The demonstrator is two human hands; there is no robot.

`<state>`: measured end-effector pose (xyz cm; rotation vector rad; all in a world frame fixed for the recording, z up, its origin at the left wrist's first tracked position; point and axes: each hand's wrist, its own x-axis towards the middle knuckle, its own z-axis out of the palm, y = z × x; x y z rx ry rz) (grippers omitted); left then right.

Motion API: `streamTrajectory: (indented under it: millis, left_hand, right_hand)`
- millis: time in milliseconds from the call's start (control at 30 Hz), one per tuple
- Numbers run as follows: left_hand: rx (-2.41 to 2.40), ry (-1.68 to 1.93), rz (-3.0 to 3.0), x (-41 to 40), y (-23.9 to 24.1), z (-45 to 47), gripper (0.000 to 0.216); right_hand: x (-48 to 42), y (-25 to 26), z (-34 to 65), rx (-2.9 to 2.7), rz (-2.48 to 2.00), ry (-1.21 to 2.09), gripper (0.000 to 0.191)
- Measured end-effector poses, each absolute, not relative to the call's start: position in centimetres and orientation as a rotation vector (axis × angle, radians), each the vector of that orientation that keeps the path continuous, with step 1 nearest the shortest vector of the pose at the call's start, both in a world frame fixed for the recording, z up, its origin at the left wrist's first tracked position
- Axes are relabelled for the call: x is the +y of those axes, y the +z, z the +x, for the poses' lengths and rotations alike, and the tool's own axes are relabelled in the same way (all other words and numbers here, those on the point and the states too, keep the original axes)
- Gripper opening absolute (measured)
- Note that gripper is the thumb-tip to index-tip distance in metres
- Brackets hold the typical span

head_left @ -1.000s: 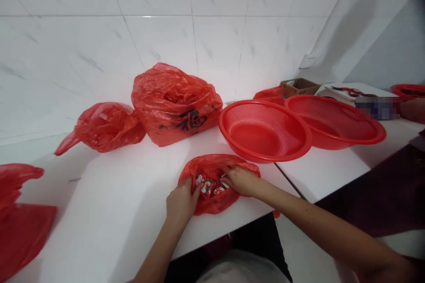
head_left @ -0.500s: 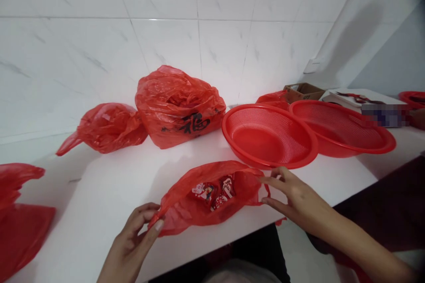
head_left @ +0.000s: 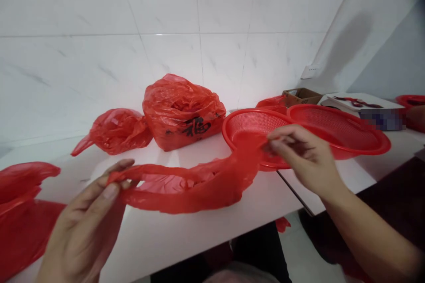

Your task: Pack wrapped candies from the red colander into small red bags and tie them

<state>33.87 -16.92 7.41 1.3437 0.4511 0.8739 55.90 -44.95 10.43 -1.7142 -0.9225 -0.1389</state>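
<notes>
A thin red plastic bag (head_left: 186,196) is stretched between my two hands over the white table. My left hand (head_left: 88,212) pinches one handle of it at the lower left. On the other side, my right hand (head_left: 307,154) pinches the opposite end, raised in front of the near red basket (head_left: 232,130). The bag's side hides what is inside; only folds of red plastic show at its opening. Motion blurs the bag's right end a little.
Behind stand a bulky red bag (head_left: 184,119) with a black character and a smaller tied red bag (head_left: 116,132). More red plastic bags (head_left: 26,230) lie at left. A second red basket (head_left: 341,135), a cardboard box (head_left: 302,96) and a person's hand (head_left: 416,117) are at right.
Both hands have risen and moved apart, lifting the bag's ends and pulling it taut. The wrapped packets seen inside before are now hidden.
</notes>
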Motion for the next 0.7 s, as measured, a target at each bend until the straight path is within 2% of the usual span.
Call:
streamTrajectory:
  millis: [133,300,467,533,633,700]
  left_hand:
    - [0.343,0.893,1.406,-17.7,9.8,35.2,0.02]
    - [0.305,0.799,1.425,-18.4,10.5,34.9,0.015]
    - [0.228,0.737,1.404,-18.3,11.4,34.9,0.013]
    - [0.157,0.611,1.471,-18.0,11.6,35.5,0.026]
    - [0.114,0.312,1.673,-18.0,11.8,37.1,0.064]
    - [0.11,0.145,1.803,-18.6,12.0,38.3,0.073]
  right_hand:
    - [-42.5,13.1,55.8,-1.086,-1.644,-0.208,0.007]
    - [-40.9,15.4,55.5,-1.304,-1.641,-0.007,0.007]
    - [-40.0,17.3,55.2,-1.366,-1.581,-0.038,0.007]
    - [-39.4,17.8,55.0,-1.444,-1.605,-0.009,0.008]
    - [-38.1,18.2,54.2,-1.474,-1.587,0.022,0.013]
    - [-37.0,18.2,53.4,-1.55,-1.561,0.096,0.015]
